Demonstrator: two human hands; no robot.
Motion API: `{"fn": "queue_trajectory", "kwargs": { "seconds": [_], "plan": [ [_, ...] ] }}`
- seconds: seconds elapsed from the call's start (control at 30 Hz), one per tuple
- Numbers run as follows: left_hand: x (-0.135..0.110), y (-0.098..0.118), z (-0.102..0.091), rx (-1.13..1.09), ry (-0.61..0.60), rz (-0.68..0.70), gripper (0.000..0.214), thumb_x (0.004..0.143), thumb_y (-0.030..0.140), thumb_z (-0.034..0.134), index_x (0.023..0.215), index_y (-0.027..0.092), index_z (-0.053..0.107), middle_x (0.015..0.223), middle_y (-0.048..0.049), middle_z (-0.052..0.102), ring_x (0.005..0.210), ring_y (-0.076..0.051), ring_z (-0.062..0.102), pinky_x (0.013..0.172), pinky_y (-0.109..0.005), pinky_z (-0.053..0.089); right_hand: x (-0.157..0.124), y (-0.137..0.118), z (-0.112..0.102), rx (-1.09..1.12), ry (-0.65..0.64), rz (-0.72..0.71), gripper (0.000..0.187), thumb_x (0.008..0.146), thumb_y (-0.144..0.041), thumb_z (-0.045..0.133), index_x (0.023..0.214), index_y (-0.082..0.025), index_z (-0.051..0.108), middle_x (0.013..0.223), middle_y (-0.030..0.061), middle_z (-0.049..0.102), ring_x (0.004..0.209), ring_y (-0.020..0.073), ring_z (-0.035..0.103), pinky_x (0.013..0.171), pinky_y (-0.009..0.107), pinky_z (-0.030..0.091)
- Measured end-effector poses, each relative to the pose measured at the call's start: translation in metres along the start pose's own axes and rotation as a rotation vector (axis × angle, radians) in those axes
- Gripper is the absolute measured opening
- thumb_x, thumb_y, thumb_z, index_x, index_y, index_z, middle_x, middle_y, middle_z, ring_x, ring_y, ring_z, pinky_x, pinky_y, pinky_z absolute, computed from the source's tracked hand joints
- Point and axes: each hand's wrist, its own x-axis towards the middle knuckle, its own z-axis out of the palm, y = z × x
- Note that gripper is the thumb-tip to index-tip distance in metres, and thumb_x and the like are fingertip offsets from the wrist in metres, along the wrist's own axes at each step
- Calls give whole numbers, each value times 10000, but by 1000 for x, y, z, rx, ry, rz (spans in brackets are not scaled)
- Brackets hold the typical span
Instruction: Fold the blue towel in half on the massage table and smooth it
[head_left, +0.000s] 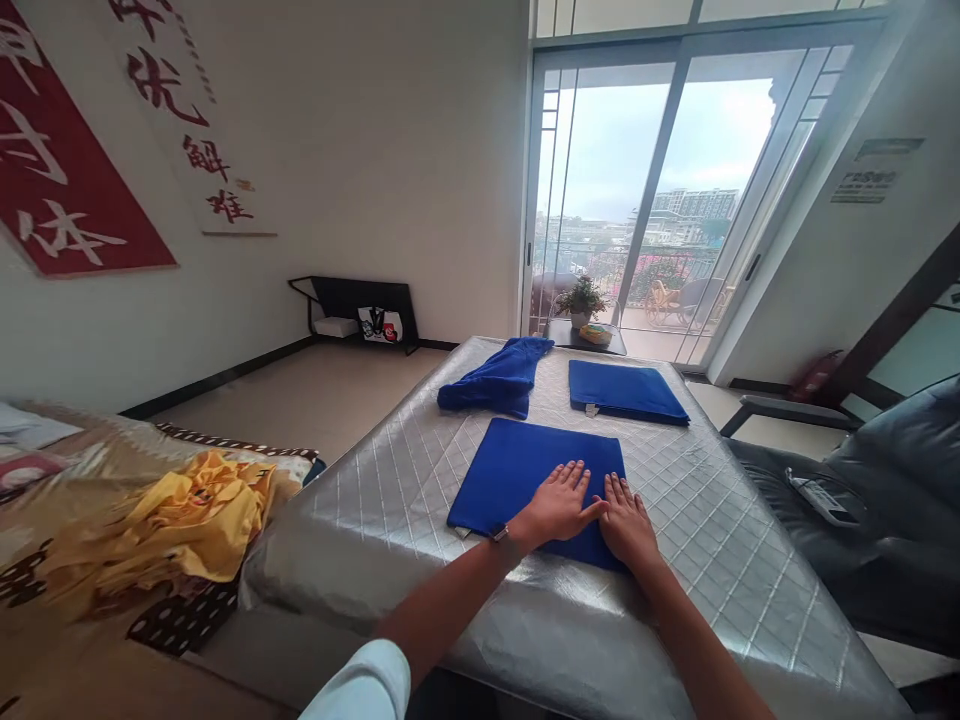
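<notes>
Blue towel [510, 480] lies squared beneath left hand [559, 505] and right hand [628, 522].

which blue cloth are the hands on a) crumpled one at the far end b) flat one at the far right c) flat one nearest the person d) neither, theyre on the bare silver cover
C: the left hand and right hand lie flat on the folded blue towel nearest the person, on the quilted silver pad.
</notes>
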Motion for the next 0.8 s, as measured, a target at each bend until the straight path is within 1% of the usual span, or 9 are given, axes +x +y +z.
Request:
{"fn": "queue_trajectory", "kwargs": {
  "seconds": [0.07,0.1,0.17,0.23,0.3,0.43,0.53,0.63,0.8],
  "plan": [
    [21,15,12,6,6,50,780,1025,613,104,1586,98,277,1658,-122,247,1548,-232,153,1256,-399,119,-2,0,-2,-20,-13,-14,622,1016,-310,195,1604,-111,231,1683,83,157,1553,226,107,1246,430,124],
    [26,18,18,6,6,61,772,1028,605,102,1588,100,269,1654,-121,257,1547,-227,160,1255,-399,126,-2,0,-3,-28,-16,-17,617,1015,-301,197,1604,-124,241,1684,76,156,1553,221,106,1245,423,127],
    [28,12,26,2,10,65,762,1031,602,104,1593,110,256,1653,-117,261,1544,-218,170,1254,-398,140,-3,0,-4,-33,-13,-16,617,1019,-318,196,1603,-126,247,1683,72,160,1552,216,115,1246,414,127],
    [20,-6,29,-3,15,48,757,1029,613,116,1598,131,249,1657,-107,248,1544,-215,169,1255,-397,141,-3,0,-4,-21,-7,-7,633,1025,-360,189,1603,-105,234,1681,79,168,1550,219,127,1249,414,118],
    [3,-33,24,-11,16,-7,766,1022,639,136,1601,150,247,1660,-97,239,1545,-222,163,1257,-402,134,-1,0,-3,-2,-5,5,650,1027,-392,178,1605,-95,217,1680,77,170,1550,219,130,1251,415,109],
    [-42,-99,4,-11,23,-210,829,996,697,153,1602,139,243,1661,-114,224,1547,-254,153,1260,-432,119,1,-2,-2,17,-16,32,654,1029,-411,165,1608,-108,201,1684,59,148,1552,214,119,1252,417,95],
    [-72,-136,-9,27,30,-344,874,987,712,123,1599,97,230,1666,-141,184,1547,-266,145,1257,-442,119,1,-4,-3,13,-40,41,654,1032,-415,165,1609,-107,178,1687,64,121,1553,216,107,1251,423,88],
    [-88,-151,-12,51,35,-377,912,980,719,92,1593,54,213,1670,-160,150,1549,-261,136,1255,-430,128,0,-5,-7,3,-79,44,662,1034,-424,154,1611,-100,145,1689,65,100,1554,220,96,1250,430,101],
    [-88,-149,-9,51,47,-374,918,974,732,101,1593,63,218,1668,-163,160,1546,-265,147,1254,-420,125,8,0,-23,-36,-163,13,666,1026,-432,190,1605,-103,199,1679,76,160,1547,239,149,1241,477,136]
  ]
}}
